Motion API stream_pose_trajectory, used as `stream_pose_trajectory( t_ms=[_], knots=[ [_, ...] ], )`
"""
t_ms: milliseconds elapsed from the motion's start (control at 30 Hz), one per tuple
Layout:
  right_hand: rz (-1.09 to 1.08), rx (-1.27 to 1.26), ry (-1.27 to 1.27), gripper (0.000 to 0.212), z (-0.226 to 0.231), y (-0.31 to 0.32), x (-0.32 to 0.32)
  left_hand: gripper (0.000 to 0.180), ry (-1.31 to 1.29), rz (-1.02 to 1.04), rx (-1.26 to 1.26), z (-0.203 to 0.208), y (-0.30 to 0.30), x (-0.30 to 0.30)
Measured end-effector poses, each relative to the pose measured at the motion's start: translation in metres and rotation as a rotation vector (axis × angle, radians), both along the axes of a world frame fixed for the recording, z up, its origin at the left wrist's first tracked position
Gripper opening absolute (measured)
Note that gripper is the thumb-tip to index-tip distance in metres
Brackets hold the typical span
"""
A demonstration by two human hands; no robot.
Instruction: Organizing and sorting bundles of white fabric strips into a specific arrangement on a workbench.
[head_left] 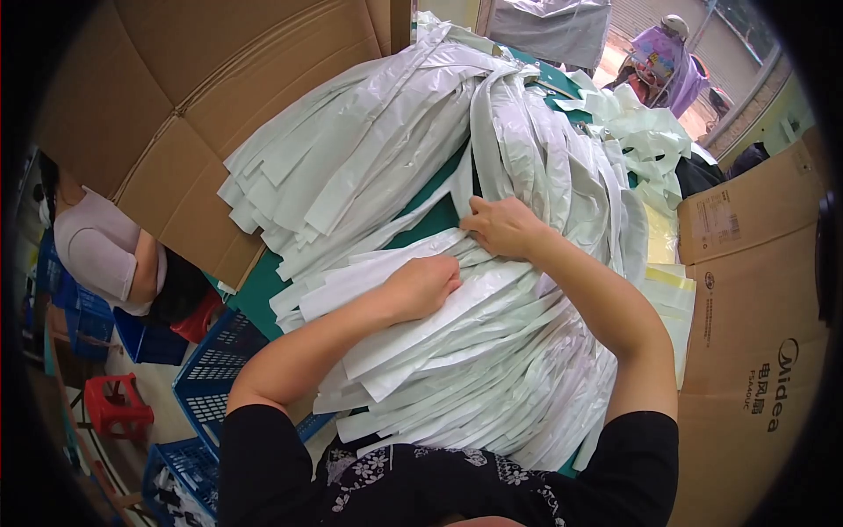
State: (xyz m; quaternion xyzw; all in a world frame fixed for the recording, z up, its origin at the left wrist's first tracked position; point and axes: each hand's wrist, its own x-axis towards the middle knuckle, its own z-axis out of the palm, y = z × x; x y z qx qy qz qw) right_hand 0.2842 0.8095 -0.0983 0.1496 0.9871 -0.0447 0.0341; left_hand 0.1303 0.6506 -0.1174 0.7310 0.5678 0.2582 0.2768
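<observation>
The white strips (492, 285) lie in thick, fanned heaps across the green table (255, 299); they look light, soft and rather slippery, likely to crease, so a pinch on a single edge or a flat hold midway should suit them. The right hand (502, 228) bends its fingers close together at the strips; the left hand (423, 288) rests curled on the heap. I cannot tell whether either grips one. Cardboard (746, 307) stands alongside

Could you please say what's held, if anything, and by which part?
Right hand apparently pinches white plastic strips, exact part hidden; whether the curled left hand grips is unclear.
</observation>
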Motion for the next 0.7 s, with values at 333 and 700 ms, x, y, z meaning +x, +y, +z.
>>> stream_pose_trajectory(
  t_ms=[333, 700],
  knots=[
    [0.180, 0.042, 0.172, 0.011, -0.001, 0.003, -0.004, 0.034, 0.272, 0.246, -0.123, -0.039, 0.043, -0.038],
    [0.124, 0.150, -0.257, 0.030, -0.022, 0.027, -0.025, 0.029, 0.862, 0.590, 0.583, -0.022, 0.047, -0.083]
  ],
)
